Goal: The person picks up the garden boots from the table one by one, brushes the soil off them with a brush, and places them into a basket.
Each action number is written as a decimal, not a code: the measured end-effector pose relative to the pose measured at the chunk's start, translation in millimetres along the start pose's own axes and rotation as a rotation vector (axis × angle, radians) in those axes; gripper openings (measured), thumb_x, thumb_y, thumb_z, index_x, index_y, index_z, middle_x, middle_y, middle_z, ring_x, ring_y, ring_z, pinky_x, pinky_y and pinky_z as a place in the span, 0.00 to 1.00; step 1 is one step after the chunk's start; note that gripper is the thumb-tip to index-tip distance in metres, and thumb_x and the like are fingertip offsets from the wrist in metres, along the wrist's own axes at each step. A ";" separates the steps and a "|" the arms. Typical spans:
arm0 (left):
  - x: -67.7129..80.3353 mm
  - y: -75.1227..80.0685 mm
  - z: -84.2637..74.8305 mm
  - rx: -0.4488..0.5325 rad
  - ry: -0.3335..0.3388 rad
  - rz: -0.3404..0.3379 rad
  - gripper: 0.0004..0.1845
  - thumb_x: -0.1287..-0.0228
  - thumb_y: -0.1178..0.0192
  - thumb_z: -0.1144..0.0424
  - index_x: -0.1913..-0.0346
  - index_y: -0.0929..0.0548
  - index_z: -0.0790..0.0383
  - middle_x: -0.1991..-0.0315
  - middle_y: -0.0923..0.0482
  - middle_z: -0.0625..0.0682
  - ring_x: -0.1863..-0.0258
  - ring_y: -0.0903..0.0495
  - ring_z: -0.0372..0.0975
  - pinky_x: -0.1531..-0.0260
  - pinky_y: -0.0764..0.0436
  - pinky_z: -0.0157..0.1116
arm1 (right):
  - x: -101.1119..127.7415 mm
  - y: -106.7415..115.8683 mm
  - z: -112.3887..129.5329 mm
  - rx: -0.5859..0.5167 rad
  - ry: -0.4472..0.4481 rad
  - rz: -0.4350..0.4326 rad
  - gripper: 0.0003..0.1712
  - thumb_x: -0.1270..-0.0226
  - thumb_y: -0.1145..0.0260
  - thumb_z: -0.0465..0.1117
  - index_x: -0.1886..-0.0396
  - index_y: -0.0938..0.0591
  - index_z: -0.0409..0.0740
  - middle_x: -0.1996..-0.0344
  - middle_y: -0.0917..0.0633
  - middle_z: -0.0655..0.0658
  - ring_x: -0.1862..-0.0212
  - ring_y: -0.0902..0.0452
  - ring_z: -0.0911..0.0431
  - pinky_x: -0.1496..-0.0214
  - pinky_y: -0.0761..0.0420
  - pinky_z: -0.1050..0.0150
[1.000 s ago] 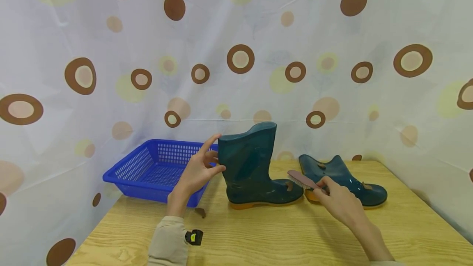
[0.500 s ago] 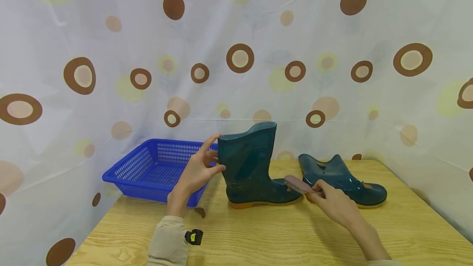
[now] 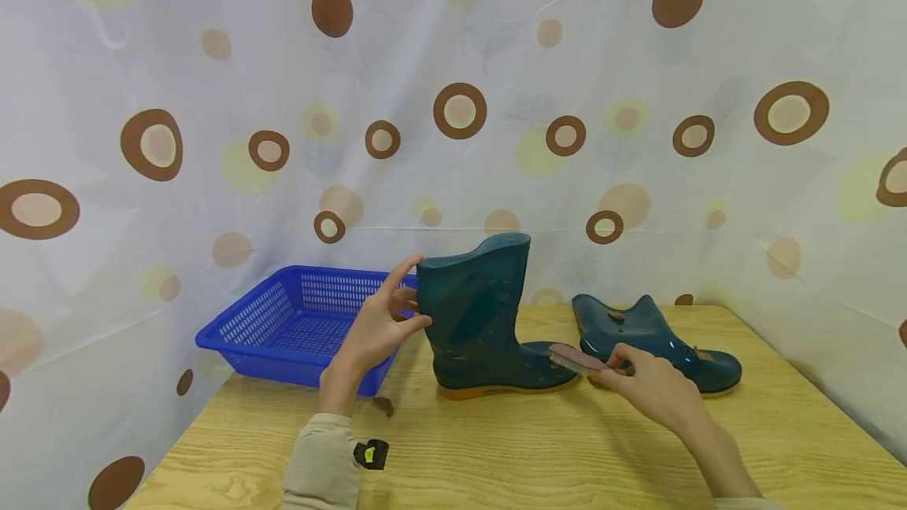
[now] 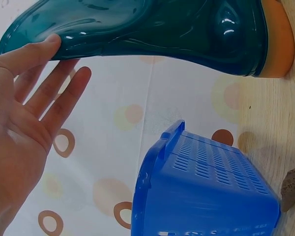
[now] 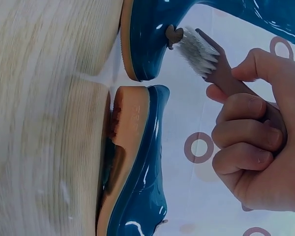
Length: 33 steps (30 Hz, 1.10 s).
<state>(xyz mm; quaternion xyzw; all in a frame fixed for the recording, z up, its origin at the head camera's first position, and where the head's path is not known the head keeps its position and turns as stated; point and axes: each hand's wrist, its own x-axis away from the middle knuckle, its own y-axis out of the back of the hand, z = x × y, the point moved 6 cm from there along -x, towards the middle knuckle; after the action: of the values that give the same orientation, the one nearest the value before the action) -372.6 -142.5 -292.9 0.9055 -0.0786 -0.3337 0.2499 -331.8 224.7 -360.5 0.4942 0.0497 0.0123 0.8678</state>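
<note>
A dark teal rain boot with an orange sole stands upright on the table. My left hand holds its shaft at the back edge, with the thumb on the near side and fingers behind, as the left wrist view also shows. My right hand grips the handle of a small scrub brush with pale bristles. Its bristles are right at a brown mud-like clump on the boot's toe. To the right, the second rain boot lies on its side with brown clumps on it.
A blue perforated plastic basket stands at the left, partly behind my left hand. Near its corner a loose brown lump lies on the wooden table. A dotted curtain hangs behind and along both sides.
My right hand has brought the brush left and down over the toe, and its bristles now overlap the clump there. My left hand and the boots have stayed in place.
</note>
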 end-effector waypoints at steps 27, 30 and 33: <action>0.0 -0.3 -0.6 0.004 -0.003 0.008 0.47 0.38 0.32 0.68 0.23 0.44 0.36 0.57 0.13 0.52 0.58 0.15 0.43 0.61 0.15 0.35 | -10.5 -17.7 -4.3 -0.146 0.139 0.091 0.16 0.25 0.42 0.51 0.51 0.23 0.44 0.75 0.23 0.47 0.75 0.33 0.56 0.73 0.34 0.62; 0.4 -0.5 -0.2 0.002 0.002 0.008 0.47 0.38 0.32 0.68 0.23 0.44 0.34 0.57 0.13 0.52 0.58 0.15 0.43 0.61 0.15 0.35 | -10.0 -15.7 -7.1 -0.151 0.132 0.108 0.16 0.25 0.42 0.51 0.52 0.23 0.44 0.69 0.17 0.46 0.72 0.30 0.54 0.71 0.34 0.60; 0.4 -0.6 -0.4 0.005 0.001 0.007 0.47 0.38 0.32 0.68 0.23 0.44 0.35 0.57 0.13 0.52 0.58 0.15 0.43 0.60 0.15 0.35 | -9.7 -12.7 -9.6 -0.156 0.128 0.118 0.16 0.26 0.41 0.53 0.53 0.23 0.45 0.63 0.15 0.44 0.69 0.28 0.53 0.70 0.33 0.59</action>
<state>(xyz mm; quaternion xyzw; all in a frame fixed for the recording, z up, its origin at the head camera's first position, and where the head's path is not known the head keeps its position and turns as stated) -372.0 -142.0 -293.2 0.9060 -0.0826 -0.3322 0.2488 -342.7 225.8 -375.5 0.4252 0.0749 0.0987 0.8966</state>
